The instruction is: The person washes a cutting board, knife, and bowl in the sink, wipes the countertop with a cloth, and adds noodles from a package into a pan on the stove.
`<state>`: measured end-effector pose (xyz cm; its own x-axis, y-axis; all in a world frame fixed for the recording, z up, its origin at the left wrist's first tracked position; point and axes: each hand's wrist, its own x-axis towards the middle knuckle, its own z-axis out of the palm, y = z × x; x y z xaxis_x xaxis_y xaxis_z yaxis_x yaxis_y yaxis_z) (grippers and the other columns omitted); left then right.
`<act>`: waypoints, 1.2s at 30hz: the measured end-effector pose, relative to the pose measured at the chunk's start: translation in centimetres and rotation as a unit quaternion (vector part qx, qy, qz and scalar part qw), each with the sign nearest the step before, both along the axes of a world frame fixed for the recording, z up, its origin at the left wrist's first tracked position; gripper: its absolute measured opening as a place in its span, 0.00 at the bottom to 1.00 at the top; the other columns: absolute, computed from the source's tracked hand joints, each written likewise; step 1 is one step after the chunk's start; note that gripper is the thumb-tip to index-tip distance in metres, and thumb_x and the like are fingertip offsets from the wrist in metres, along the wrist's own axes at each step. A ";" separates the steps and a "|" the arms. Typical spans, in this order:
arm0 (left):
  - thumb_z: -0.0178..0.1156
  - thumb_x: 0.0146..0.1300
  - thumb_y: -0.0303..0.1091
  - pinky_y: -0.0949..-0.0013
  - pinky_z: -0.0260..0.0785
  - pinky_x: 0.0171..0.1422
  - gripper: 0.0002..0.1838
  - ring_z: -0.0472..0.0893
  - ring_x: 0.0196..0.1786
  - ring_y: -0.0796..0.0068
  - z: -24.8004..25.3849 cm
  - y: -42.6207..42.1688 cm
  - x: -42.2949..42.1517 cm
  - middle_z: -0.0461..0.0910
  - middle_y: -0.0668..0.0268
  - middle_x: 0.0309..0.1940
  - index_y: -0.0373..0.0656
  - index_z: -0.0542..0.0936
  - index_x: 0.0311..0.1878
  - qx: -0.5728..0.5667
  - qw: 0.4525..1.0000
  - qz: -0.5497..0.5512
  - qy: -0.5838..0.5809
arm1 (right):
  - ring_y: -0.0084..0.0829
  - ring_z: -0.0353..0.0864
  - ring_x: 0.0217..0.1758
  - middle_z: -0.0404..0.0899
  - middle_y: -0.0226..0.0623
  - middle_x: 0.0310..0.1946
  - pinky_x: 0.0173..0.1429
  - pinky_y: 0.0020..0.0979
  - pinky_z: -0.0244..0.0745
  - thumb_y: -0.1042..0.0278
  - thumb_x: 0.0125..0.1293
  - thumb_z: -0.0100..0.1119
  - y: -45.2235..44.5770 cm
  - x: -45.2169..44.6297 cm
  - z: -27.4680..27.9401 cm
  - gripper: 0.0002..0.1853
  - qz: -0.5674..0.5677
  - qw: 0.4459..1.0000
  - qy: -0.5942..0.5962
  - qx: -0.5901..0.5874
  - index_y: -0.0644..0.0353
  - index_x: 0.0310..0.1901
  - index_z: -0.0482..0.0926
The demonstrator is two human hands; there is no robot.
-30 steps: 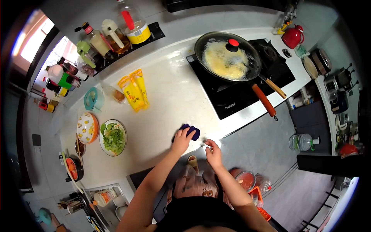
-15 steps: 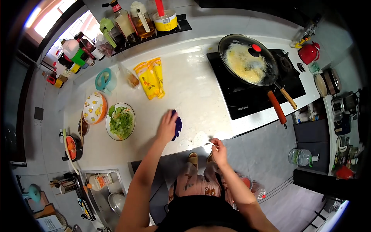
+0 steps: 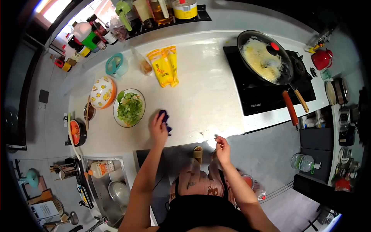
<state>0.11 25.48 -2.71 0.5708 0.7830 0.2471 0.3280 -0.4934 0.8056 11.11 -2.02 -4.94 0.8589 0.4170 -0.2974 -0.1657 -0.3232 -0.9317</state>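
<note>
My left hand lies on a dark purple cloth, pressing it against the white countertop, near the front edge. The fingers curl over the cloth and hide part of it. At the counter's front edge, my right hand is closed in a pinch; a tiny dark bit shows at its fingertips, too small to name. A plate of chopped green vegetables sits to the left of the cloth. Behind it lie yellow packets on the counter.
A pan with a glass lid stands on the black cooktop, handles jutting over the front. An orange-patterned bowl, a teal-lidded container and a pot are at left. A sink is at lower left.
My left hand has moved the purple cloth to the left and toward the front edge. My right hand stays pinched near the counter edge. The camera view has shifted.
</note>
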 end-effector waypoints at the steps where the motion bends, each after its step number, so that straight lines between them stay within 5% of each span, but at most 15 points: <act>1: 0.49 0.54 0.16 0.63 0.61 0.63 0.23 0.68 0.59 0.54 0.2 0.9 -2.2 0.69 0.54 0.57 0.43 0.74 0.55 -0.035 0.999 0.020 -0.007 | 0.26 0.78 0.43 0.79 0.36 0.40 0.45 0.25 0.73 0.81 0.57 0.48 0.3 -0.4 -0.2 0.19 0.007 1.000 0.003 0.004 0.62 0.53 0.72; 5: 0.47 0.50 0.18 0.54 0.57 0.65 0.25 0.64 0.61 0.47 -3.6 2.8 -8.3 0.67 0.53 0.59 0.42 0.74 0.54 0.208 0.965 -0.027 0.157 | 0.24 0.78 0.42 0.79 0.37 0.42 0.44 0.23 0.72 0.80 0.58 0.48 1.6 -1.8 -0.2 0.19 0.050 0.999 -0.003 0.011 0.63 0.53 0.72; 11: 0.46 0.48 0.19 0.49 0.48 0.68 0.29 0.57 0.63 0.40 -4.4 -4.2 -3.8 0.59 0.48 0.63 0.37 0.67 0.59 0.120 0.978 0.103 0.136 | 0.24 0.78 0.41 0.79 0.40 0.42 0.44 0.23 0.72 0.81 0.57 0.48 1.3 -2.0 1.4 0.20 0.048 0.998 0.027 -0.007 0.64 0.53 0.71; 23: 0.46 0.53 0.24 0.51 0.38 0.72 0.32 0.49 0.69 0.42 -3.3 -15.7 7.7 0.49 0.44 0.68 0.39 0.59 0.66 -0.122 0.990 0.054 0.055 | 0.28 0.78 0.41 0.80 0.38 0.39 0.44 0.26 0.71 0.80 0.57 0.49 -3.9 2.5 0.7 0.18 -0.050 0.999 -0.012 -0.015 0.63 0.51 0.73; 25: 0.50 0.52 0.26 0.50 0.42 0.71 0.34 0.50 0.68 0.39 -1.1 -14.5 6.6 0.48 0.41 0.68 0.40 0.57 0.67 -0.096 0.985 -0.032 0.138 | 0.28 0.78 0.41 0.80 0.38 0.39 0.44 0.26 0.71 0.80 0.57 0.49 -4.5 3.3 1.4 0.18 -0.055 0.998 0.003 -0.016 0.63 0.51 0.73; 29: 0.62 0.54 0.47 0.50 0.53 0.67 0.37 0.55 0.66 0.39 0.3 -12.2 4.7 0.50 0.41 0.66 0.45 0.62 0.65 0.192 0.924 -0.190 0.271 | 0.28 0.78 0.40 0.80 0.38 0.40 0.43 0.26 0.71 0.80 0.57 0.50 -5.5 4.2 0.8 0.18 -0.046 0.999 -0.009 -0.027 0.63 0.51 0.73; 36: 0.62 0.51 0.52 0.47 0.54 0.66 0.39 0.56 0.66 0.42 -1.5 -13.5 7.8 0.54 0.42 0.65 0.46 0.62 0.65 0.234 0.916 -0.204 0.254 | 0.29 0.78 0.39 0.80 0.38 0.40 0.43 0.27 0.72 0.80 0.56 0.50 -7.6 5.1 0.8 0.18 -0.041 0.998 -0.005 -0.038 0.62 0.51 0.74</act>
<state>7.94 11.95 -4.26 0.9271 0.3545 0.1216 0.3131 -0.9110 0.2686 16.21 -9.67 -4.15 0.8921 0.3228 -0.3162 -0.1846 -0.3784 -0.9070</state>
